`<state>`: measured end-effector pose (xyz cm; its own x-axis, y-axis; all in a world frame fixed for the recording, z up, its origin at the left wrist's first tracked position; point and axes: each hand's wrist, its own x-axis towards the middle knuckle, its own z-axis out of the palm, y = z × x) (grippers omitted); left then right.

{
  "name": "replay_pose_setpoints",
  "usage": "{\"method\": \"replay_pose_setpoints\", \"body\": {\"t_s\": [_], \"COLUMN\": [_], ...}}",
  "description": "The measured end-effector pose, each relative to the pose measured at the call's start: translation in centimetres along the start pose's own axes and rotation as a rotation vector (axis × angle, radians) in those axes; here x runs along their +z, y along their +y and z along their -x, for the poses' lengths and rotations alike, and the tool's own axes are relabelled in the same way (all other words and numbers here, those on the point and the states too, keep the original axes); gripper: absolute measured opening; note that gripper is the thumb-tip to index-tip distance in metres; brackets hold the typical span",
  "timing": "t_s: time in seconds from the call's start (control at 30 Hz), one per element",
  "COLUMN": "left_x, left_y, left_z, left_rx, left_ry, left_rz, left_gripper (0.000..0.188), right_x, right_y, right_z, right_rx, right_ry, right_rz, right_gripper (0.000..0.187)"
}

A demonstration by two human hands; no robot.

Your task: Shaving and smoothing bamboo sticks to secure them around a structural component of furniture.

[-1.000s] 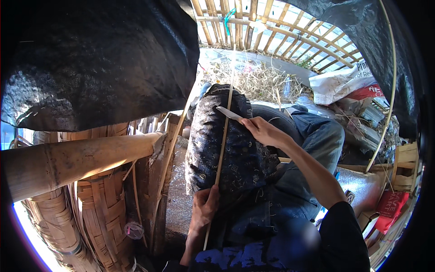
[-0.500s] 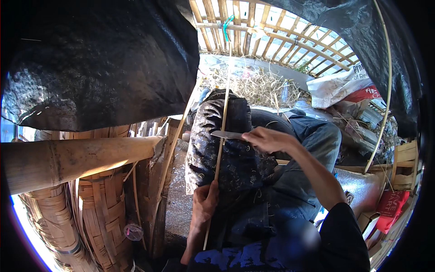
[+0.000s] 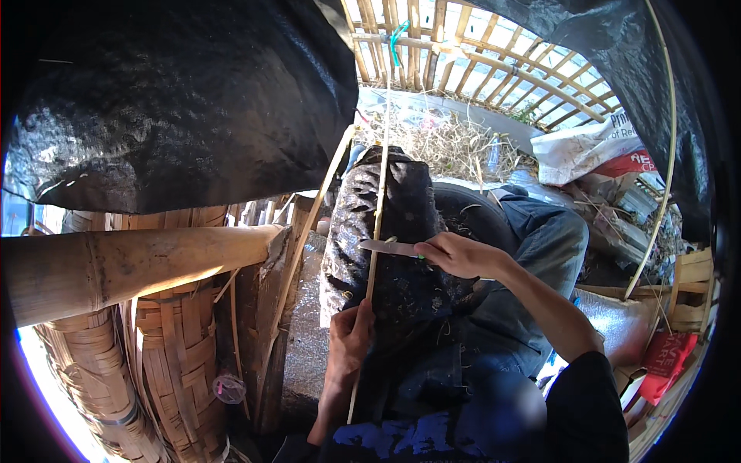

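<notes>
A long, thin bamboo strip (image 3: pixel 380 197) runs lengthwise over the dark, dirty cloth (image 3: pixel 417 201) on my leg. My left hand (image 3: pixel 351 336) is closed around its near part, thumb lying along the strip. In my right hand (image 3: pixel 463 255) is a knife (image 3: pixel 390 247), its handle mostly hidden by my fingers. The blade points left and lies across the strip, a short way beyond my left hand. A small pale curl shows beside the strip at the blade.
To the left a thick bamboo pole (image 3: pixel 154 262) juts in above woven bamboo baskets (image 3: pixel 174 355). Black plastic sheeting (image 3: pixel 177 108) hangs at the upper left. Straw (image 3: pixel 455 147) and a white-and-red sack (image 3: pixel 587 150) lie ahead, before a slatted bamboo fence (image 3: pixel 494 62). A red bag (image 3: pixel 668 363) is at the right.
The knife and my right hand have moved a little nearer to me along the strip. A small curl now shows at the blade. My left hand keeps its hold, and the view has shifted slightly.
</notes>
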<state>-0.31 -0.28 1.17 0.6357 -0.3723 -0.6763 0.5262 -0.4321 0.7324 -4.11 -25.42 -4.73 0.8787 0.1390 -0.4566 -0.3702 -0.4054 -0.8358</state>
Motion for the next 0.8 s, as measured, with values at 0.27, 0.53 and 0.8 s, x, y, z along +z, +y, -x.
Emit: {"method": "replay_pose_setpoints", "body": {"t_s": [0.27, 0.53, 0.8], "left_x": [0.8, 1.6, 1.7], "left_y": [-0.1, 0.1, 0.3], "left_z": [-0.7, 0.1, 0.3], "left_rx": [0.027, 0.257, 0.254], "left_ry": [0.049, 0.220, 0.193], "left_rz": [-0.131, -0.492, -0.431], "left_gripper": [0.044, 0.043, 0.041], "right_x": [-1.2, 0.5, 1.9], "right_y": [-2.2, -1.3, -1.1], "right_z": [2.2, 0.3, 1.3], "right_rx": [-0.222, -0.201, -0.190], "right_ry": [0.493, 0.556, 0.366], "right_rz": [0.028, 0.702, 0.645], "right_gripper": [0.034, 0.025, 0.025]}}
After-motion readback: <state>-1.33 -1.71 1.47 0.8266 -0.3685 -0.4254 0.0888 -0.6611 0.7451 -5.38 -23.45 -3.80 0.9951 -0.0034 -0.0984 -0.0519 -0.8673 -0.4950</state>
